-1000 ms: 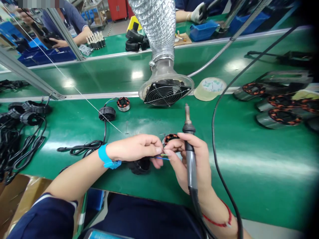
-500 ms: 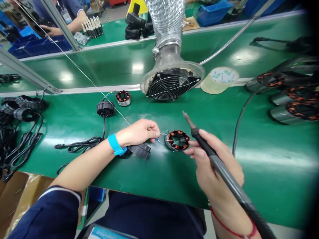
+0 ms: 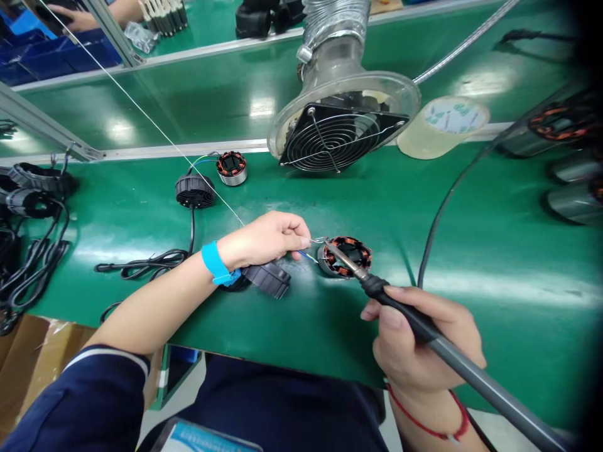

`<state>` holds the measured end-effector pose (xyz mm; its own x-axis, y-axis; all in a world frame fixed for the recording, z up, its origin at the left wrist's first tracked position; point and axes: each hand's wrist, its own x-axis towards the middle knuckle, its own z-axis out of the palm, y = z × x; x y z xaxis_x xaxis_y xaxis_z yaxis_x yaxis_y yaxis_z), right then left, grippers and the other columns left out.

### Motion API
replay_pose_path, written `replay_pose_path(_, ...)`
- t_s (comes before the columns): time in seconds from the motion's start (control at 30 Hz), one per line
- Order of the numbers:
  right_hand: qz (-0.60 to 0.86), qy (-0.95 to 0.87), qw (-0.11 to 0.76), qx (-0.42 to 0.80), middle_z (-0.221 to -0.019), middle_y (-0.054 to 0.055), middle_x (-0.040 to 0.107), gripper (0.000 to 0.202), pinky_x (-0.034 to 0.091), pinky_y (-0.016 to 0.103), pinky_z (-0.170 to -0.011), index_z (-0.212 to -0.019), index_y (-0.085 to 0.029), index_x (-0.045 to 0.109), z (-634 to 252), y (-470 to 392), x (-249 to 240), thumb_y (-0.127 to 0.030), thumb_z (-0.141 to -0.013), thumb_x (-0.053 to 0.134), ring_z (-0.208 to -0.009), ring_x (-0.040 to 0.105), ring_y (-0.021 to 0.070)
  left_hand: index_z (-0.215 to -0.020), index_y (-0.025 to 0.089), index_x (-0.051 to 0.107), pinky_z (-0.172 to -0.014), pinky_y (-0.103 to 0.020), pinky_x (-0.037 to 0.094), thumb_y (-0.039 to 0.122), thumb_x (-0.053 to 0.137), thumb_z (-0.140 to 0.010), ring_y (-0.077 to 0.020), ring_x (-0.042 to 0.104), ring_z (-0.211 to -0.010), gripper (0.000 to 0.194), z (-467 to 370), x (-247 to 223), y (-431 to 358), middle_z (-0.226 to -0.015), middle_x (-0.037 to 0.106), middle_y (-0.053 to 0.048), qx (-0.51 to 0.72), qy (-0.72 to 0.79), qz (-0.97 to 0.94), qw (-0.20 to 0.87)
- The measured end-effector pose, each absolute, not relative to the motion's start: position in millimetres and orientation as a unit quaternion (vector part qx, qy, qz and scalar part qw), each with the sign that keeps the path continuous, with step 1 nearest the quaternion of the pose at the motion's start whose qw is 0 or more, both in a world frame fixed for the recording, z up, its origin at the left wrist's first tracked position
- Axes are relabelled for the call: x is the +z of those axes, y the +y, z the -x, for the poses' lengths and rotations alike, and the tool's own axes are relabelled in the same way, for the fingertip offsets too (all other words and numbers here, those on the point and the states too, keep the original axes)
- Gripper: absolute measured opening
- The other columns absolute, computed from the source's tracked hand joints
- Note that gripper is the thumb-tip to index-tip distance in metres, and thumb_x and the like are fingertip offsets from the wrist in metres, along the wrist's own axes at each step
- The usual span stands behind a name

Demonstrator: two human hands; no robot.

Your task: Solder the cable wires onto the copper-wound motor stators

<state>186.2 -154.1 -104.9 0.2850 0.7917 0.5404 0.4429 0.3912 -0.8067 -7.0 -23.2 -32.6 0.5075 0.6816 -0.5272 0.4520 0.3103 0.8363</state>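
Two printed labels show: green marks on the white face of the one tape roll [image 3: 440, 129] by the back edge of the desk [image 3: 282, 336], and pale lettering on the blue badge [image 3: 207, 437] at the person's front; both are too small or blurred to read. The copper-wound ring [image 3: 328, 267] sits on the desk between the two hands, just beyond the fingertips of the left hand [image 3: 273, 238] and ahead and to the left of the right hand [image 3: 426, 339]. The left hand pinches a thin bare wire end [image 3: 318, 240] between thumb and forefinger at the ring's rim, with insulated leads [image 3: 308, 256], blue and yellow-green, coming out beneath its fingers. The right hand is curled around the grip of the one soldering iron [image 3: 475, 364], whose tip crosses over the ring to that wire end; whether they touch cannot be told. A black housing [image 3: 268, 280] lies tilted just under the left hand, and one thin white strand [image 3: 141, 113] slants down to the back of that hand. Counting the rest, a second wound ring [image 3: 232, 169] stands farther back, joined by leads to a second black housing [image 3: 194, 190]; at least three more wound rings [image 3: 575, 204] show at the right, and at least two more housings [image 3: 35, 202] at the left, above a heap of black cables [image 3: 35, 270]. One fan [image 3: 339, 141] hangs over the desk, beneath a single silver duct [image 3: 336, 25].
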Motion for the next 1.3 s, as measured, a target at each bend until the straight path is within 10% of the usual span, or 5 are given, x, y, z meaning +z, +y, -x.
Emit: replay_pose_path(1.3, 0.538, -0.575, 0.591, 0.173, -0.08, 0.002, 0.069, 0.018, 0.054, 0.024, -0.045, -0.102, -0.018, 0.068, -177.8, -151.7, -97.5, -0.018, -0.083, 0.068, -0.055, 0.069, 0.0164, -0.077, 0.011, 0.059, -0.044, -0.016, 0.027, 0.016, 0.058, -0.085, -0.0019, 0.037, -0.044, 0.01, 6.8, -36.1, -19.9, -0.061, 0.057, 0.003, 0.095, 0.482, -0.554, 0.672)
